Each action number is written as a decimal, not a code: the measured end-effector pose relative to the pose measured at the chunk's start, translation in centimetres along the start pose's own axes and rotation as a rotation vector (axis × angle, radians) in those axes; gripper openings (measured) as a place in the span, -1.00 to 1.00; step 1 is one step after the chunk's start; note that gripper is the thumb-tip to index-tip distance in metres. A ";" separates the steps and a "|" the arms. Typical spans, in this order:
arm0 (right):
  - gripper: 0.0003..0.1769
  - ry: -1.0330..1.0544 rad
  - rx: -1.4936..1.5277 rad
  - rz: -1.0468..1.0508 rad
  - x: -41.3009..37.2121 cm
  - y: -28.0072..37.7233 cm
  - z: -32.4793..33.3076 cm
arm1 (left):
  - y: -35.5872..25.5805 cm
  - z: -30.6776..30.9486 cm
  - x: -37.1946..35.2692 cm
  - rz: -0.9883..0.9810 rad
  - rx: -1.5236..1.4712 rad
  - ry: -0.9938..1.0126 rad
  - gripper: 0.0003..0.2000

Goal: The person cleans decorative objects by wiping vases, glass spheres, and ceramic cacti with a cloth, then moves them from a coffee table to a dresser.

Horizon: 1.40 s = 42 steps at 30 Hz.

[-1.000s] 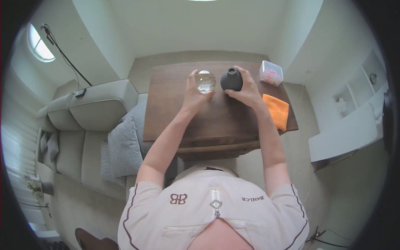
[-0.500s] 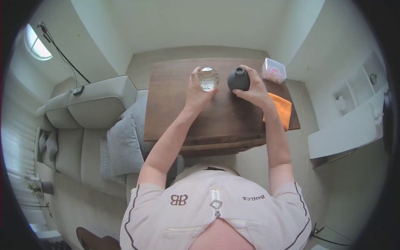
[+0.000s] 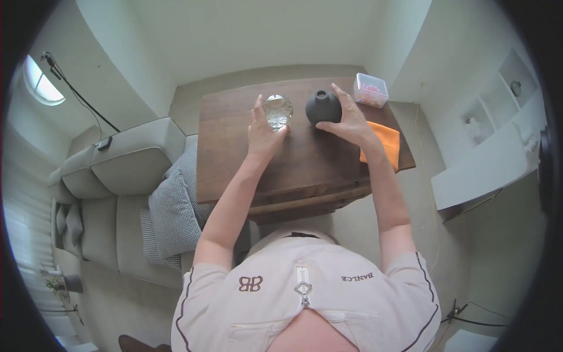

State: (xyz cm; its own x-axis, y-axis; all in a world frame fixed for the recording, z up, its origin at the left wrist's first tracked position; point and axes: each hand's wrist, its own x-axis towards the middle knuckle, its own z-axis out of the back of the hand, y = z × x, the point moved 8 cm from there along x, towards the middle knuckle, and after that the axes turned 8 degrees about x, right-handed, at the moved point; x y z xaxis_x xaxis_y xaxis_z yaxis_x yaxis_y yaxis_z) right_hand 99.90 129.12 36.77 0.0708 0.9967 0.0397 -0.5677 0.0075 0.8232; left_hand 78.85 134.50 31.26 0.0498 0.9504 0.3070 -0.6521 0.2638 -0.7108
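A clear glass with a patterned body (image 3: 278,111) stands on the brown wooden table (image 3: 229,149). My left hand (image 3: 263,132) curves loosely around its left side, with the fingers stretched out a little off the glass and the thumb close to its lower edge. To the right stands a dark grey, round-bellied vase (image 3: 323,110) with a narrow neck, upright. My right hand (image 3: 350,121) is spread around its right side, fingertips raised behind the shoulder and thumb at the lower front. Both hands look opened around these things.
An orange cloth (image 3: 384,145) lies beside my right forearm at the table's right edge. Behind it, a transparent plastic box (image 3: 370,91) holds pinkish contents. A grey sofa (image 3: 138,155) with checked cushions stands left; a white shelf unit (image 3: 481,167) is at right.
The whole view has shifted slightly, moving the table leftward. The fingers of both hands have loosened and drawn a little away from the glass and the vase, which keep their places.
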 end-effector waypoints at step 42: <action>-0.51 -0.377 -0.659 0.307 -8.3 -11.8 4.6 | 15.7 18.6 -42.6 0.493 -0.144 -0.112 -0.81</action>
State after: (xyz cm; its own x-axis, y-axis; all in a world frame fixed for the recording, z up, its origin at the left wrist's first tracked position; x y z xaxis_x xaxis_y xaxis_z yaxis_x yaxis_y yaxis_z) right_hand 109.79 120.36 29.33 0.0379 0.8689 0.4935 -0.9639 -0.0984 0.2474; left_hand 52.37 95.05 18.80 -0.3229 0.9461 -0.0262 -0.4666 -0.1832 -0.8653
